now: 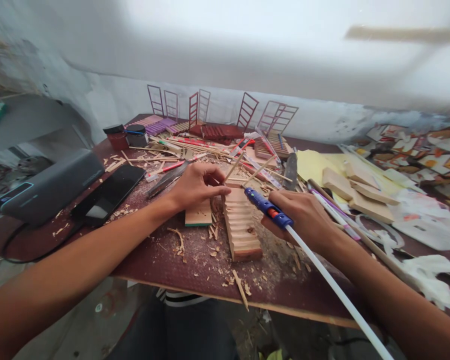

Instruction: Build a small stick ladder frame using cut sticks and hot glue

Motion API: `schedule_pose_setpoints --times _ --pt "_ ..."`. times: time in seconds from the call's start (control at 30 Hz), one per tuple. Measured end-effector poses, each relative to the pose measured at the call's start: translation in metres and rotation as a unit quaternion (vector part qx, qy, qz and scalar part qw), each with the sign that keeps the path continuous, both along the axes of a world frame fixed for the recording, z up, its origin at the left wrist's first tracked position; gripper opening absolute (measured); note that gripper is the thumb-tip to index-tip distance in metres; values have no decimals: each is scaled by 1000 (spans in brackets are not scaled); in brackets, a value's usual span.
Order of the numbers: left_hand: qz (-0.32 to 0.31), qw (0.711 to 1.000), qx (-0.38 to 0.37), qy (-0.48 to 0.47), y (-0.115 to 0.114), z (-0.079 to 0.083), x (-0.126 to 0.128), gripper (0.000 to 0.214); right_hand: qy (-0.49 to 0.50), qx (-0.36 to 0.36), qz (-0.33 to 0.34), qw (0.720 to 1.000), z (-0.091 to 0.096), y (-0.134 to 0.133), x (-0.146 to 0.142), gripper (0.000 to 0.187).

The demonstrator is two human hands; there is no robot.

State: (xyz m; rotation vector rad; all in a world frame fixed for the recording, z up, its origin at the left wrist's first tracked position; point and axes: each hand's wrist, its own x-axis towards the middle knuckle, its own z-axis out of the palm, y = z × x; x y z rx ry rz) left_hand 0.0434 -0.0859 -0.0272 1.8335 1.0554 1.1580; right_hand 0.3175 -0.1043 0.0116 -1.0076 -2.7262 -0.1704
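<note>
My right hand [300, 215] is closed around a blue hot glue gun [268, 207], with a long white glue stick [333, 282] coming out of its back. The gun's tip points at the far end of a ridged wooden block [243, 225] lying on the table. At that same end, my left hand [198, 185] pinches a thin wooden stick [234, 167] that slants up; its lower end is partly hidden by the fingers. Another thin stick [258, 171] slants up beside it. Under my left wrist lies a flat wooden piece with a green edge [198, 215].
Small ladder-backed wooden pieces [247, 110] stand along the back. A black phone [108, 192] and a dark speaker-like box [52, 185] lie left, near two jars [116, 136]. Wood blocks [360, 190] sit right on yellow paper. Shavings and sticks litter the table [153, 255].
</note>
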Motion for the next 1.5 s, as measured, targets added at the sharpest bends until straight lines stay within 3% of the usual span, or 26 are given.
schedule_pose_setpoints --times 0.73,0.97,1.5 --pt "-1 1000 1 -10 1 -2 0 25 3 -29 -6 1000 4 6 11 22" --pt "-1 1000 -7 -11 2 -3 0 26 46 -66 73 994 13 16 25 20" --pt "1 1000 2 -10 1 -2 0 25 35 6 62 997 0 7 8 26"
